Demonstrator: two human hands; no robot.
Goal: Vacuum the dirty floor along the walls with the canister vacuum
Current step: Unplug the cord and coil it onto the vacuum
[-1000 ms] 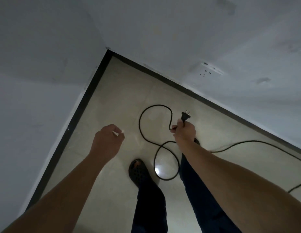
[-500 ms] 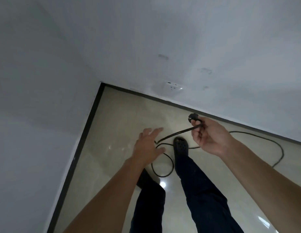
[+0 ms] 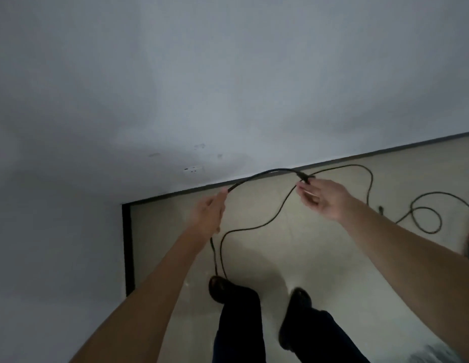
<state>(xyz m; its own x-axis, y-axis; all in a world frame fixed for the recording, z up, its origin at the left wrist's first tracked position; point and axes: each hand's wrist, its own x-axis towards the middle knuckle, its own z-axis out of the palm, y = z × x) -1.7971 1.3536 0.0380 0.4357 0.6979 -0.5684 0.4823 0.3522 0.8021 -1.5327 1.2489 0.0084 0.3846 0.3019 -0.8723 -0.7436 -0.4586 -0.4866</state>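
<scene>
Left hand (image 3: 209, 216), spread and reaching half a second ago, now grips the power cord (image 3: 257, 176) below the wall socket (image 3: 192, 169). The cord arcs across to the right hand (image 3: 323, 199), which pinches the plug (image 3: 304, 178); plugging in looks next, with no vacuuming begun. Cord thin, black, slack, looping over the floor (image 3: 332, 258) at right.

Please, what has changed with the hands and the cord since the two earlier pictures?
The left hand, open and reaching before, has taken hold of the black cord, which now arches between both hands. The right hand still pinches the plug. The wall socket stays unused, and loose cord still lies on the floor.
</scene>
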